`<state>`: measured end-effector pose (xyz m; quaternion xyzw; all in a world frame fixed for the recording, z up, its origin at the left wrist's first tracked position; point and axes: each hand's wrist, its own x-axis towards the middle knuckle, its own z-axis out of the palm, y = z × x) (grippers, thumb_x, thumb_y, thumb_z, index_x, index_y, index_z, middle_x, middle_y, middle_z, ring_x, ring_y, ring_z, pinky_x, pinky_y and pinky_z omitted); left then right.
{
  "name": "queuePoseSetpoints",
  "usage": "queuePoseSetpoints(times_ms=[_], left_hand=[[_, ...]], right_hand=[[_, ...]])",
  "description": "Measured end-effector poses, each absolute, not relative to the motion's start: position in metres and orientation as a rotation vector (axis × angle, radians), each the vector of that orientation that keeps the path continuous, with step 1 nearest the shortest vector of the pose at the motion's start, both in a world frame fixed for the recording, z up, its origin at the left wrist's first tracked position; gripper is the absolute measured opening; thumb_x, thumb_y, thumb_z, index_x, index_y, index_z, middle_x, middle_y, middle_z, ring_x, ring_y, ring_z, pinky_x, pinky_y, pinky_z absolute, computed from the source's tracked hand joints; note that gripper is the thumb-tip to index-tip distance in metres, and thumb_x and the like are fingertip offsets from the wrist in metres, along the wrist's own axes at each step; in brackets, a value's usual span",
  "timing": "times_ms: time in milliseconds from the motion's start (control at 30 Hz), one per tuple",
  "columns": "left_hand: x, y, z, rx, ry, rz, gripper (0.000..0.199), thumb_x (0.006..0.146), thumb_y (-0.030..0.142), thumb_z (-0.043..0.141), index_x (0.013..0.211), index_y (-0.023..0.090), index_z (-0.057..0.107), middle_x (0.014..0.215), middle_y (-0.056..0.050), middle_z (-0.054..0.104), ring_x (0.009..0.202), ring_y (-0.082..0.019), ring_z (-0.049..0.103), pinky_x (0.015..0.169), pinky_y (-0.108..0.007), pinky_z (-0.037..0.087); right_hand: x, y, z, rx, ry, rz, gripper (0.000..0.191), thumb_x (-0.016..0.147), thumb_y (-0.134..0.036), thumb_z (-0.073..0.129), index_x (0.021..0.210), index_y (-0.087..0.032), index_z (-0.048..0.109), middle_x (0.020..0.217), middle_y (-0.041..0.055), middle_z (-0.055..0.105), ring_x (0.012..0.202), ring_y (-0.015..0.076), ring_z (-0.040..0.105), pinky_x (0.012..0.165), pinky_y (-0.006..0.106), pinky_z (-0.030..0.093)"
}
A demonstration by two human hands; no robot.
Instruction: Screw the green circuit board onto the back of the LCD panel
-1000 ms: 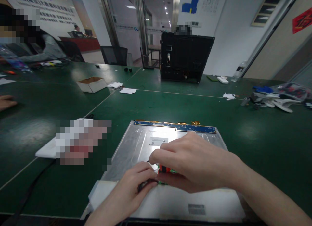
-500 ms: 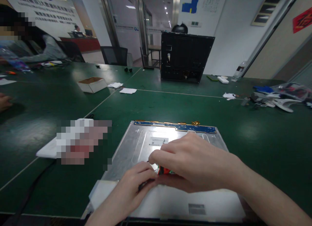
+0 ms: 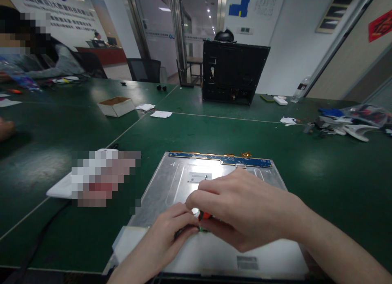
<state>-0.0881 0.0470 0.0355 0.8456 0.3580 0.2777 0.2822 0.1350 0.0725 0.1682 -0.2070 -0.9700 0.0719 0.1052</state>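
A flat silver display panel (image 3: 180, 194), with a blue circuit strip (image 3: 245, 159) along its far edge, lies in front of me. My right hand (image 3: 241, 206) is closed over the panel's middle, its fingers curled round a small orange-and-black object (image 3: 204, 215) that is mostly hidden. My left hand (image 3: 173, 225) meets it from the left, thumb and fingers pinched together; something dark shows between them, too covered to name. A small green piece (image 3: 203, 229) peeks out between the two hands. A short shiny metal bit (image 3: 206, 177) shows just beyond my right knuckles.
Left of the panel lies a white, partly blurred item (image 3: 61, 186) with a black cable (image 3: 43, 235). Farther off are an open box (image 3: 116, 107), a black monitor housing (image 3: 234, 74), a bottle (image 3: 301, 89) and loose parts (image 3: 339, 123). Another person's hand (image 3: 6, 129) rests at far left.
My right hand has turned slightly, its lower edge dropping toward me. More of the green piece now shows beneath the orange-and-black object. My left hand has barely moved.
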Motion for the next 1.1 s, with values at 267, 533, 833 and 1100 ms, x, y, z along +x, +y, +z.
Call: queuePoseSetpoints(times_ms=[267,533,833,1100], left_hand=[[-0.0869,0.0475,0.0354,2.252,0.937,0.77,0.017,0.093,0.013,0.053,0.09,0.023,0.067,0.092,-0.001,0.069,0.085,-0.017,0.065,0.074,-0.023,0.05],[-0.0851,0.0469,0.0412,2.246,0.963,0.765,0.02,0.09,0.011,0.051,0.085,0.021,0.067,0.087,-0.001,0.069,0.08,-0.017,0.064,0.071,-0.023,0.049],[-0.0865,0.0467,0.0384,2.213,0.98,0.713,0.021,0.091,0.013,0.051,0.091,0.023,0.069,0.092,-0.003,0.07,0.085,-0.018,0.064,0.075,-0.026,0.051],[-0.0856,0.0457,0.0379,2.232,0.982,0.745,0.017,0.091,0.013,0.052,0.085,0.021,0.066,0.087,-0.001,0.068,0.08,-0.018,0.065,0.07,-0.024,0.05]], right_hand=[[0.1348,0.0739,0.1661,-0.626,-2.852,0.16,0.009,0.097,-0.029,0.049,0.097,-0.02,0.05,0.083,-0.003,0.059,0.063,0.012,0.045,0.051,0.029,0.024],[0.1353,0.0726,0.1665,-0.634,-2.857,0.191,0.014,0.096,-0.034,0.05,0.097,-0.02,0.05,0.083,-0.0033,0.059,0.063,0.0119,0.044,0.051,0.03,0.025],[0.136,0.0723,0.1689,-0.653,-2.866,0.237,0.008,0.093,-0.024,0.048,0.096,-0.018,0.052,0.087,-0.0012,0.06,0.064,0.0119,0.043,0.052,0.029,0.025],[0.1346,0.0737,0.1673,-0.675,-2.875,0.19,0.013,0.097,-0.031,0.048,0.097,-0.019,0.052,0.082,-0.0016,0.061,0.062,0.0123,0.044,0.052,0.03,0.023]])
